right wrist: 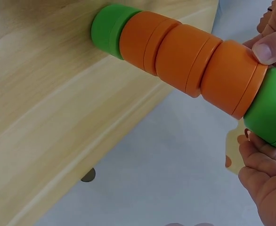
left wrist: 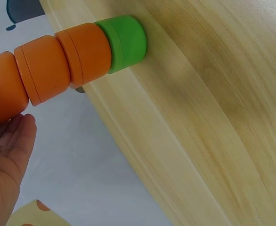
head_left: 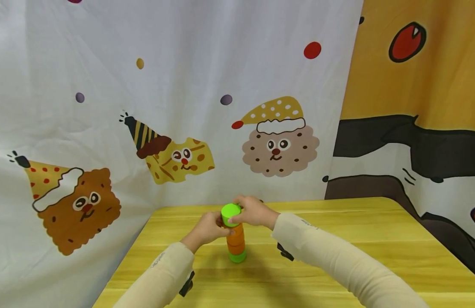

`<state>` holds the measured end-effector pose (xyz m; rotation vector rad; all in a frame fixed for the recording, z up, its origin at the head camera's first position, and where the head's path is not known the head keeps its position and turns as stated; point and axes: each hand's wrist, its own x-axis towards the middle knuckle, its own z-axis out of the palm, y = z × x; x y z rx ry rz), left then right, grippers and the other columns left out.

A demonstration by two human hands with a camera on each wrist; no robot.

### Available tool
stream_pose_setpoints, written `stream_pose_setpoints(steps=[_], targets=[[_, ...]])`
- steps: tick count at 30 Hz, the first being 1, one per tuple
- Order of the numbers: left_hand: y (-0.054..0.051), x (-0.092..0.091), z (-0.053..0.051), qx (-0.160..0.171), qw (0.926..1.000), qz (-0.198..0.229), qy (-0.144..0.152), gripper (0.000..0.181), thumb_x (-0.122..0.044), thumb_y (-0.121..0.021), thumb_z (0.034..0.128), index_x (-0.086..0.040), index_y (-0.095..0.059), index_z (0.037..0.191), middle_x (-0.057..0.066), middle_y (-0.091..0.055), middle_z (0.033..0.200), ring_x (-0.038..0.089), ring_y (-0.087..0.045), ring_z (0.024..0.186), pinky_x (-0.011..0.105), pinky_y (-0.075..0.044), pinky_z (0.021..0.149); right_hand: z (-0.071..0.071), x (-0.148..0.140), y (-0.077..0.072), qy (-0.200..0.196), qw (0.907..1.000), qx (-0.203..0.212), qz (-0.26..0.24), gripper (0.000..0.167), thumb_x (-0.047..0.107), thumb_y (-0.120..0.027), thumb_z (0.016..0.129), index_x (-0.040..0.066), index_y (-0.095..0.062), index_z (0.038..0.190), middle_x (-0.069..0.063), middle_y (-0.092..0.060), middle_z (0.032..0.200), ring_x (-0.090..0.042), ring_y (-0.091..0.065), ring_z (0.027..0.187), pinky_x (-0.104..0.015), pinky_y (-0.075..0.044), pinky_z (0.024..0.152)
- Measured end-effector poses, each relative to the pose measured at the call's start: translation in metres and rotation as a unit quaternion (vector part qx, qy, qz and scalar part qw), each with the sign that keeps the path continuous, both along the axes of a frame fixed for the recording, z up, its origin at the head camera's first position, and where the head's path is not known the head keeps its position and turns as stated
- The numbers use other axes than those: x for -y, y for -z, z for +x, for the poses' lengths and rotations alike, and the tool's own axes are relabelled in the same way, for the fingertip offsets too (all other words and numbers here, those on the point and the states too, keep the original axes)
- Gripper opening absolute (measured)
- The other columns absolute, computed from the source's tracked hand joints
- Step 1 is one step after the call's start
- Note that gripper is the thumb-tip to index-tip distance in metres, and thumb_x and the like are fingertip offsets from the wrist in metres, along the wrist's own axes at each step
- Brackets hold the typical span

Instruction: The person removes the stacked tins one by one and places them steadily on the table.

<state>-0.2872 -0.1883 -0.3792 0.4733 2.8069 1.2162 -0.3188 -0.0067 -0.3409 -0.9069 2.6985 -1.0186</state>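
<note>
A column of round, lidded-looking containers stands upright on the wooden table: a green one (head_left: 237, 256) at the bottom, three orange ones (head_left: 235, 243) above it, and a green container (head_left: 231, 214) on top. My left hand (head_left: 206, 229) grips the uppermost orange container (right wrist: 232, 77) from the left, its thumb (right wrist: 269, 49) lying across the front near the seam. From the right, my right hand (head_left: 254, 210) holds the top green container (right wrist: 272, 106) between thumb and fingers. In the left wrist view the top green piece is almost wholly out of frame.
The light wooden table (head_left: 337, 239) stretches to both sides of the column. Behind its back edge hangs a white curtain (head_left: 191, 64) with cartoon prints. Dark wrist devices (head_left: 187, 284) show beneath both cream sleeves (head_left: 329, 252).
</note>
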Motion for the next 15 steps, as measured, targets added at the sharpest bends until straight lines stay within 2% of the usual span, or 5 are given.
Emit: stream_pose_setpoints(steps=[8,15], targets=[[0.002,-0.001,-0.002,0.006,1.0000,0.001,-0.005,0.041,-0.023,-0.077,0.0761,-0.001,-0.062,0.108,0.006,-0.065,0.096,0.016,-0.061,0.082,0.031,-0.054,0.070,0.000,-0.007,-0.012,0.003,0.9996,-0.003,-0.029,0.047,0.029,-0.075,0.079,0.002,-0.057,0.113,-0.005,-0.061,0.098,-0.015,-0.055,0.079,-0.026,-0.050,0.070],[0.002,-0.002,-0.001,0.017,0.9996,0.017,-0.016,0.048,-0.022,-0.077,0.0751,0.003,-0.059,0.112,0.008,-0.064,0.096,0.016,-0.060,0.083,0.031,-0.054,0.072,-0.003,-0.019,-0.018,0.026,0.9990,-0.007,-0.036,0.046,0.027,-0.077,0.076,0.004,-0.059,0.112,-0.003,-0.061,0.097,-0.014,-0.055,0.077,-0.026,-0.049,0.068]])
